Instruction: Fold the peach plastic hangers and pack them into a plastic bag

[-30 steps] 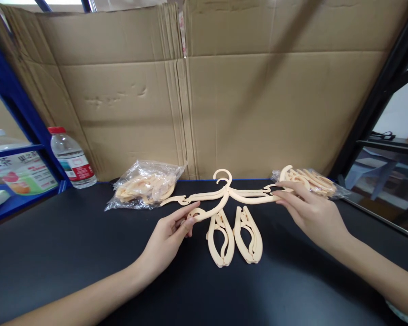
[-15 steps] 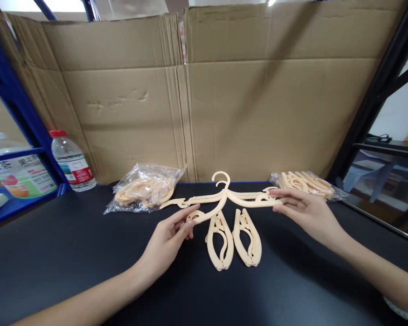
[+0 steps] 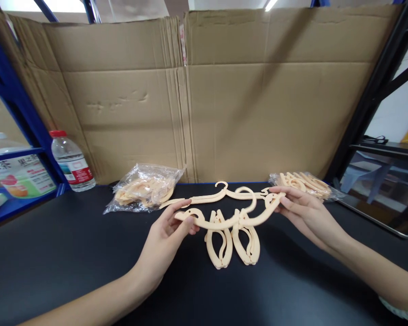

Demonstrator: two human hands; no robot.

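Note:
A cream plastic folding hanger [image 3: 224, 220] hangs just above the black table, its arms spread. My left hand [image 3: 165, 240] pinches its left end and my right hand [image 3: 306, 213] grips its right end. Behind it a second unfolded hanger [image 3: 204, 198] lies flat on the table. Two folded hangers [image 3: 233, 244] lie side by side below the held one, partly covered by it.
A clear bag of hangers [image 3: 144, 188] lies at the back left and another bag [image 3: 308, 183] at the back right behind my right hand. A water bottle [image 3: 71, 160] stands far left by blue shelving [image 3: 17, 113]. A cardboard wall [image 3: 204, 99] backs the table.
Both hands have lifted one hanger off the table and drawn it toward me, over the folded pair. The other unfolded hanger stays flat behind it.

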